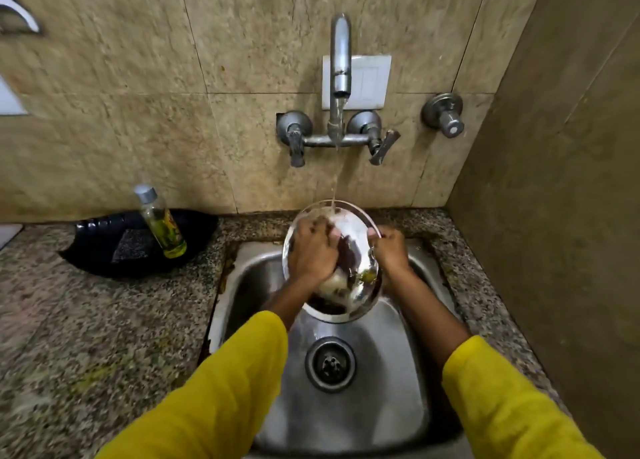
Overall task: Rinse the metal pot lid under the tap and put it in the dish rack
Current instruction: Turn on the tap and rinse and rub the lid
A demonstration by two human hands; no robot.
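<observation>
The metal pot lid, tilted above the sink, meets the stream from the tap at its upper rim. Our right hand pinches the lid's edge with closed fingers; our left hand presses curled fingers on its face. We judge rinsing underway. Next, we must carry it to a dish rack, unseen here. The counter leftward offers room; the wall crowds the right.
</observation>
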